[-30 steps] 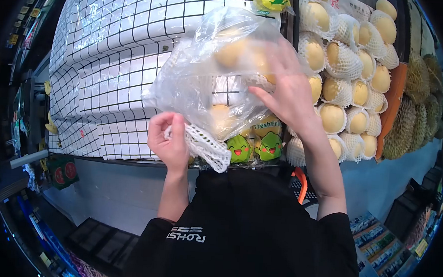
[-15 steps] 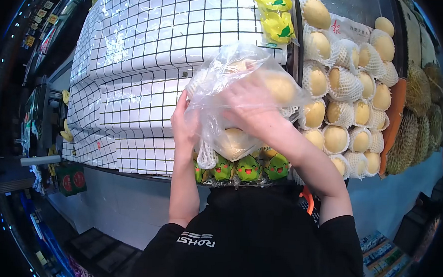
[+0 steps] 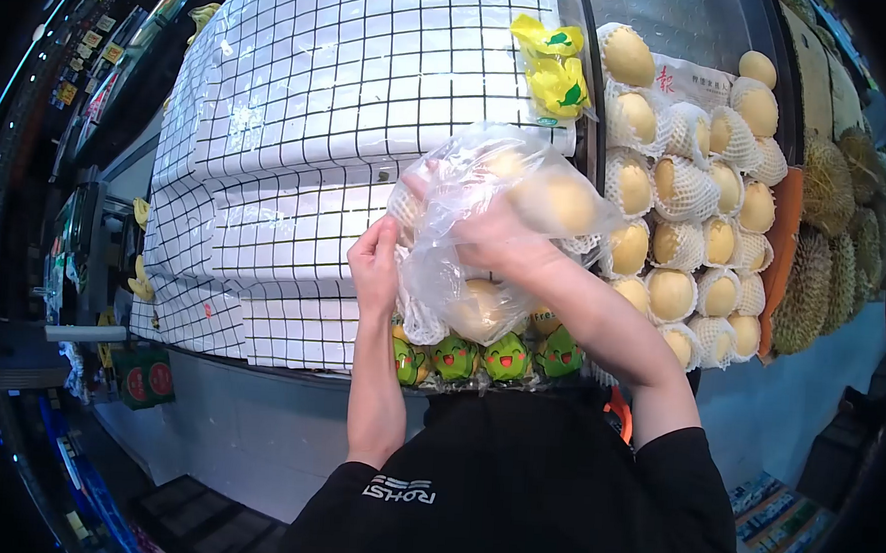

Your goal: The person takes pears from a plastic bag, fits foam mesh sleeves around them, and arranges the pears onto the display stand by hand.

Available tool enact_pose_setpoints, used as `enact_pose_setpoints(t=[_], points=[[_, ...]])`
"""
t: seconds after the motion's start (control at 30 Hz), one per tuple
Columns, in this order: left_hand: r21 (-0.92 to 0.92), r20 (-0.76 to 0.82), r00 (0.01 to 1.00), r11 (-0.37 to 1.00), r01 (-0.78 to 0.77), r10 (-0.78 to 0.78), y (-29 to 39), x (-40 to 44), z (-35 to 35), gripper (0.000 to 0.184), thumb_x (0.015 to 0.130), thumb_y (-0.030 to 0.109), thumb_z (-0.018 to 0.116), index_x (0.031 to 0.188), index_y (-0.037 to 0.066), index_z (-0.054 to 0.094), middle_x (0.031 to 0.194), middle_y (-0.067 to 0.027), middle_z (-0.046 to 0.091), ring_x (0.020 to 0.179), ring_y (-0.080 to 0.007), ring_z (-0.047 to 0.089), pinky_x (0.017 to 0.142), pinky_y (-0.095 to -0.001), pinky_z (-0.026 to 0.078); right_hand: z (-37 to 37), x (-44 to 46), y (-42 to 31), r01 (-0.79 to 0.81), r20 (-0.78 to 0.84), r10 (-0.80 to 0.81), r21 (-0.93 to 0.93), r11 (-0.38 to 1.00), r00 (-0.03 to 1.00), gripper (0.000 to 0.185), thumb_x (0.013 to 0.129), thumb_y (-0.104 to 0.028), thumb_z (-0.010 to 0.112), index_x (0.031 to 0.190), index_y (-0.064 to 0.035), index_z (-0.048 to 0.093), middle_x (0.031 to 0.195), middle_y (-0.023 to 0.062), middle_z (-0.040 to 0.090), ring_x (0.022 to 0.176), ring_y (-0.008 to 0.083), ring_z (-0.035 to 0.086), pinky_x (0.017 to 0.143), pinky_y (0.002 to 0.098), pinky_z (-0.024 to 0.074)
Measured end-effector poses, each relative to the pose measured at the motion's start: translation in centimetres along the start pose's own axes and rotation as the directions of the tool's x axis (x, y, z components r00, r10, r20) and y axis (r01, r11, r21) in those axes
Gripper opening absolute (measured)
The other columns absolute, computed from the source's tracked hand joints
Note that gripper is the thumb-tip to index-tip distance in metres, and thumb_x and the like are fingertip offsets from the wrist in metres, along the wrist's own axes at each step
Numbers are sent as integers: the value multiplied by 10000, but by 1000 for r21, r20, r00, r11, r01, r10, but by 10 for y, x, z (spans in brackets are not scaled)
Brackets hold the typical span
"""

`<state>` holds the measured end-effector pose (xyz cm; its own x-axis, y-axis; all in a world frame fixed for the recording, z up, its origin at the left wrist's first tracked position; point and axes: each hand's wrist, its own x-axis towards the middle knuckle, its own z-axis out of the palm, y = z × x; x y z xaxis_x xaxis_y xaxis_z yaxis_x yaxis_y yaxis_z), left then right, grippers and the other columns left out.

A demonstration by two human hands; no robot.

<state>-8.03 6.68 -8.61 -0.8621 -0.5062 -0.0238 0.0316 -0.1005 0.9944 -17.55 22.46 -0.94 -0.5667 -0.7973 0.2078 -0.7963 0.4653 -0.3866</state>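
Note:
A clear plastic bag (image 3: 445, 242) hangs between my hands over the front of the stall. Pale yellow melons (image 3: 565, 205) show through or beside its film, and another yellow melon (image 3: 481, 309) sits at its lower end. My left hand (image 3: 373, 265) is closed, pinching the bag's left edge. Inside or behind the crumpled film, my right hand (image 3: 490, 234) reaches leftward; its fingers are blurred by the plastic, so its grip is hidden. White foam netting (image 3: 423, 321) dangles below, right of my left wrist.
Foam-netted yellow melons (image 3: 671, 293) fill the right-hand tray. Durians (image 3: 805, 285) lie beyond it. A checked cloth (image 3: 296, 204) covers the left side, with yellow packets (image 3: 563, 83) at its far corner. Green smiling-face packages (image 3: 506, 358) line the front edge.
My right hand has moved deeper leftward under the film, and the bag has bunched up. My left fingers have closed tighter at its edge. The view has shifted slightly.

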Motion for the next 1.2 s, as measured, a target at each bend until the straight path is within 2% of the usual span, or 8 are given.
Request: enact_pose_setpoints(t=[0.07,0.23,0.43,0.57,0.67,0.73,0.83,1.2], points=[[-26,-39,999,1000,-16,15,3,-1,2,286,1009,173,557,1069,-79,680,891,-26,682,784,-61,580,693,-208,463,0,-4,-5,-73,101,67,56,996,993,756,805,-323,685,1460,-91,387,1392,248,476,1285,407,480,1104,516,334],[53,-58,997,998,-38,41,1,-4,6,267,1011,120,534,1126,-83,663,873,-30,679,776,-59,578,702,-205,465,13,-18,1,55,-392,-100,-126,990,914,660,759,-280,698,1360,-90,504,1140,175,641,1031,363,625,932,462,473],[137,-70,981,976,-169,180,-1,-3,23,292,1005,90,520,1218,-85,614,957,-96,706,844,-101,621,769,-238,491,4,-39,5,-91,-130,115,178,980,985,836,731,-369,753,1443,-80,423,1388,207,484,1309,396,434,1155,515,232],[297,-3,999,953,-51,54,10,-6,21,344,994,105,541,1275,-92,568,1115,-161,697,978,-149,641,841,-267,496,-12,-60,-2,-2,-332,18,50,999,943,760,647,-278,769,1320,-24,526,1200,230,588,1076,398,575,1014,479,419],[362,1,1000,932,-29,30,1,-2,15,356,997,120,541,1281,-92,564,1141,-161,685,991,-152,637,861,-270,493,-15,-94,-11,-233,-230,295,263,936,927,812,634,-279,804,1329,5,495,1216,235,570,1130,360,571,1037,454,420],[291,18,1000,956,-27,23,-5,-1,15,358,999,127,540,1280,-93,565,1137,-163,686,989,-151,637,864,-270,492,-30,-121,-24,-133,-219,488,798,588,845,890,641,-199,842,1389,14,410,1276,193,540,1206,280,548,1053,406,424],[214,38,999,976,-28,20,-3,-3,17,361,1004,138,537,1280,-93,567,1144,-158,681,1003,-147,631,875,-264,487,-28,-145,-30,69,-233,569,953,295,788,986,642,-102,857,1455,3,308,1318,142,510,1246,220,507,1043,362,432],[249,-163,955,947,-203,247,14,-31,5,338,987,78,544,1282,-87,564,1237,-166,640,1029,-186,640,918,-301,497,-28,-170,-11,264,-94,468,913,-311,878,952,710,-296,823,1458,2,314,1370,146,505,1244,226,536,1055,382,442]])
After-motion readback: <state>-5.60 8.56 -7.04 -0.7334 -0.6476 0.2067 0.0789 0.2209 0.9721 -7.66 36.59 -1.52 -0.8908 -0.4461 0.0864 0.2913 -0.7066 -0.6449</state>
